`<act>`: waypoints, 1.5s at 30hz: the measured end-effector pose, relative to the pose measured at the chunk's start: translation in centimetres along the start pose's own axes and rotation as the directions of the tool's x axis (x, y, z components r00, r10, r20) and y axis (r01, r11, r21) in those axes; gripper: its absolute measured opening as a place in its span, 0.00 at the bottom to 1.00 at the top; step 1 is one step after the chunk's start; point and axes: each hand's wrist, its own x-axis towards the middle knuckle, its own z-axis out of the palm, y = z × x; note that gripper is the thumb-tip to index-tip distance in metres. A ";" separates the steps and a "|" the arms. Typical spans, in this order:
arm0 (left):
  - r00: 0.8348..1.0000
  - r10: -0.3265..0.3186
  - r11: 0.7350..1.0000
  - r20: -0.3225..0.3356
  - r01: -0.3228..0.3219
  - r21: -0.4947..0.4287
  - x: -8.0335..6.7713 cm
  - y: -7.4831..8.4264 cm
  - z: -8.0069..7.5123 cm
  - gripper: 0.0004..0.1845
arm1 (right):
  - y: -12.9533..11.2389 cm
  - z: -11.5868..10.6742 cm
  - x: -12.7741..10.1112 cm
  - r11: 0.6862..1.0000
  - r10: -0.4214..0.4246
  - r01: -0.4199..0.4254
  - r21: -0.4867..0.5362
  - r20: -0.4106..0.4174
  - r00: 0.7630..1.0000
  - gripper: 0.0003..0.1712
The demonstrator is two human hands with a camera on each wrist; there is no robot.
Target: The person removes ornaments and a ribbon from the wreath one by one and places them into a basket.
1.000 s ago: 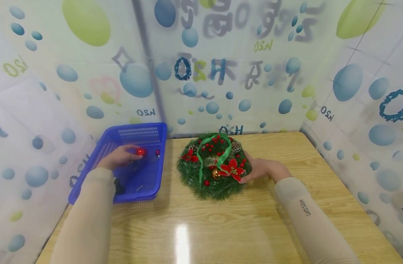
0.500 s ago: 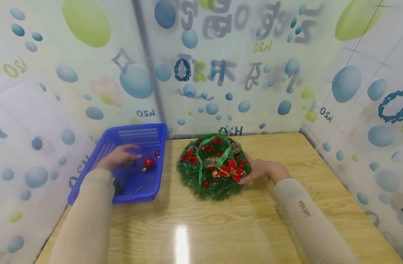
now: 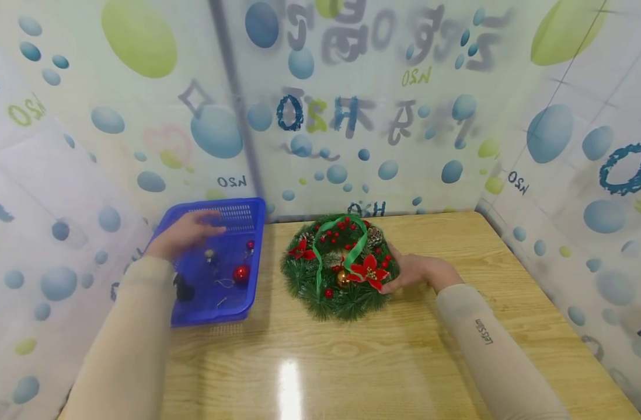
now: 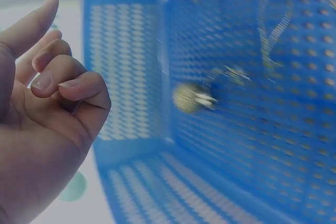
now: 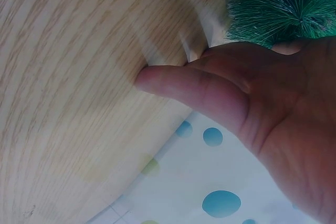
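Overhead, from the head camera, we see our left hand [image 3: 186, 233] raised over the far end of the blue perforated plastic basket [image 3: 191, 306], holding nothing. Below it lie a shiny red bauble [image 3: 241, 273], a smaller red bauble [image 3: 250, 245] and a pale little ornament [image 3: 210, 255], all apart from our fingers. Our right hand [image 3: 412, 271] rests on the light wooden worktop [image 3: 383, 350], its fingers against the right edge of the green pine wreath with red flowers and a green ribbon [image 3: 341, 265].

Next, the left wrist camera shows our left-hand grip loosely curled, forefinger and thumb [image 4: 79, 88] meeting on nothing we can see. The gold-capped ornament [image 4: 190, 98] lies on the basket floor, well clear of the hand.

Lastly, the right wrist camera shows our thumb [image 5: 194, 90] stretched flat on the worktop, and the wreath's green needles [image 5: 283, 3] just beyond the palm. Whether the fingers clasp the wreath or only touch it we cannot tell.
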 end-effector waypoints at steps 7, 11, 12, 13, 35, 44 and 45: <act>0.995 0.093 0.995 -0.031 -0.092 0.032 0.4 5.7 -0.3 0.36 | 0.1 0.0 -0.2 1.000 -0.004 0.005 0.006 -0.007 1.000 0.81; 0.997 0.077 0.996 -0.014 -0.076 0.040 0.6 8.7 0.3 0.36 | 0.0 0.2 -0.2 1.000 -0.001 0.001 -0.001 -0.006 1.000 0.81; 0.997 0.074 0.997 -0.006 -0.074 0.021 0.7 9.3 0.5 0.36 | 0.0 0.2 -0.1 1.000 0.001 -0.001 -0.002 -0.006 1.000 0.80; 0.997 0.072 0.997 0.001 -0.072 -0.005 0.7 9.9 0.7 0.36 | -0.1 0.2 -0.1 1.000 -0.001 0.001 -0.003 -0.005 1.000 0.80; 0.990 0.127 0.976 0.065 -0.113 -0.185 -3.1 18.0 12.4 0.34 | -0.3 -0.3 -0.5 1.000 -0.015 0.014 0.028 0.026 1.000 0.80; 0.985 0.148 0.937 0.091 -0.110 -0.331 -3.4 16.8 16.6 0.30 | -0.1 -0.4 -0.3 1.000 -0.016 0.015 0.020 0.022 1.000 0.80; 0.984 0.153 0.931 0.095 -0.111 -0.348 -3.4 16.6 17.0 0.30 | -0.1 -0.4 -0.4 1.000 -0.014 0.014 0.021 0.024 1.000 0.80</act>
